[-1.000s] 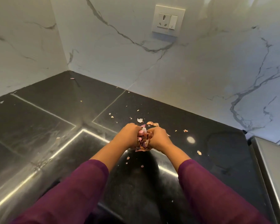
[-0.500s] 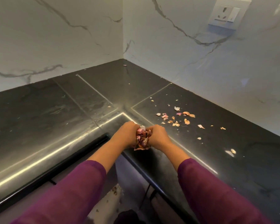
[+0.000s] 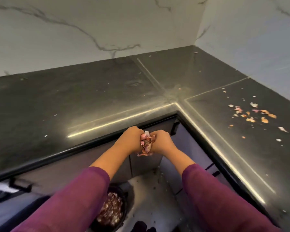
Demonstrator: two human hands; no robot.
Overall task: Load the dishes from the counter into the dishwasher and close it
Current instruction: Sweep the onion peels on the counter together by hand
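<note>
Item one: the counter (image 3: pixel 90 97), a dark L-shaped stone top meeting in an inner corner, backed by white marble walls (image 3: pixel 74 30) with grey veins. We are seeing no dishes on the part of it in view, and we cannot tell which of the fronts below it, if any, is the dishwasher.

Item two: grey cabinet fronts (image 3: pixel 146 163) running under the counter's front edges, with dark handles.

Item three: two purple sleeves (image 3: pixel 77 195) reaching forward from the bottom edge of the view.

Item four: a black bin (image 3: pixel 112 210) standing on the floor beneath the left forearm, filled with pinkish-brown peelings.

Item five: we are holding our left hand (image 3: pixel 129 141) and right hand (image 3: pixel 162 141) side by side, off the counter, just in front of its inner corner and above the floor. Both are curled closed and pressing together on one bundle.

Item six: that bundle of onion skins (image 3: pixel 146 144), pink and papery, is squeezed between the two hands, with bits sticking out above and below.

Item seven: loose peel scraps (image 3: pixel 251 114) are lying scattered on the counter's right-hand wing, toward its wall edge, well apart from the hands.

Item eight: a few pale flecks (image 3: pixel 45 135) are dotting the left wing near its front edge.
</note>
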